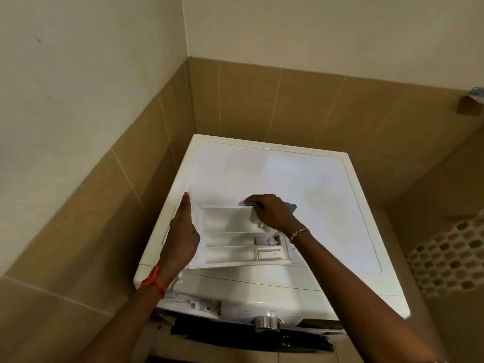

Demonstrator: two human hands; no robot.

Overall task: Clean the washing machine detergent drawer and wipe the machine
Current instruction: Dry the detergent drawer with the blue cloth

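Tan tiled walls (248, 100) box in a white washing machine (288, 174). The drawer (227, 239) lies on its top at 7 o'clock. The left hand (183, 231) has its fingers straight and pressed together against the drawer's side. The right hand (272, 213) curls its fingers over a blue cloth (291, 206) — mostly hidden.

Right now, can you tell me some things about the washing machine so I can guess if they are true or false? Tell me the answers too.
1. The drawer lies on top of the washing machine. True.
2. The left hand holds a sponge. False: its straight fingers rest against the drawer's left side and hold nothing.
3. The right hand holds a blue cloth at the drawer's far corner. True.
4. The knob on the front is red. False: it is silvery.
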